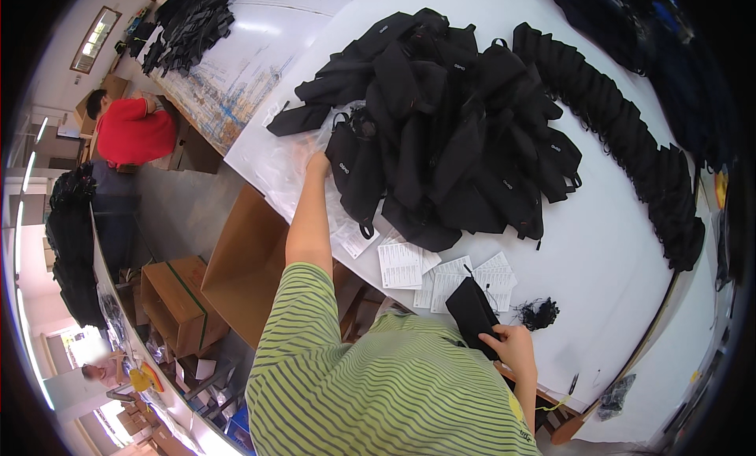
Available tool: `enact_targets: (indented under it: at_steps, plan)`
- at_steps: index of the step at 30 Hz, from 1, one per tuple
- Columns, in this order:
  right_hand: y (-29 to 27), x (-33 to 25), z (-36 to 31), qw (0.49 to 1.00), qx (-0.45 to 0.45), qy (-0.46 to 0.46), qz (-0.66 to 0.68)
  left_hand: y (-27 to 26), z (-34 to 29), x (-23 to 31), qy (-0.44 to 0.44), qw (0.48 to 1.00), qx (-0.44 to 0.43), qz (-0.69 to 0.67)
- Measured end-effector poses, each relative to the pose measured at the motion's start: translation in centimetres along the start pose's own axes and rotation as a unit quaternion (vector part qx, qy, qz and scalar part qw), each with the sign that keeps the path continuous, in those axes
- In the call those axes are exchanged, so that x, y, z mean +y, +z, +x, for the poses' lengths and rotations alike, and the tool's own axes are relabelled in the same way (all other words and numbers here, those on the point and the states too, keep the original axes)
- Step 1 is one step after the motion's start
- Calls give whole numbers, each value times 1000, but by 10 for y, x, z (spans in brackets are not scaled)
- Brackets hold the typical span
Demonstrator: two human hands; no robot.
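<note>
My right hand point(513, 350) pinches a small black zip pouch point(472, 310) by its lower end, close to the table's near edge. My left arm stretches out to a heap of clear plastic bags point(293, 176) left of the big pile. There my left hand point(309, 158) is partly covered by the plastic, so its fingers do not show well. Beside it lies the big pile of black pouches point(441, 125), many with a small white print and a loop. Printed white cards point(400, 265) are spread between the pile and me, next to a tangle of thin black cords point(539, 313).
A long row of stacked black pouches point(614, 109) curves along the table's right side. An open cardboard box point(248, 259) stands below the left edge, with another carton point(185, 306) beyond. A person in a red shirt point(135, 131) is at the far left. A pen point(573, 383) lies near right.
</note>
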State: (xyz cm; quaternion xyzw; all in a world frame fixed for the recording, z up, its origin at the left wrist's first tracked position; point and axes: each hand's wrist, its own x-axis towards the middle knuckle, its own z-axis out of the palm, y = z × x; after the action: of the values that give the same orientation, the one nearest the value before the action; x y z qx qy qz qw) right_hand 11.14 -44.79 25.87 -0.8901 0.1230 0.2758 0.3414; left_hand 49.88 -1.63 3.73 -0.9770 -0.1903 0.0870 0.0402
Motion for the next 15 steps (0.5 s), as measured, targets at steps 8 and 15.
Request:
enact_targets:
  at_steps: [8, 15]
  plan:
    - [-3, -5, 10, 1000, -12, -10, 2, 12, 11, 25, 155, 965, -20, -212]
    - [1, 0, 1, 996, 21, -85, -6, 27, -7, 24, 384, 874, 246, -165]
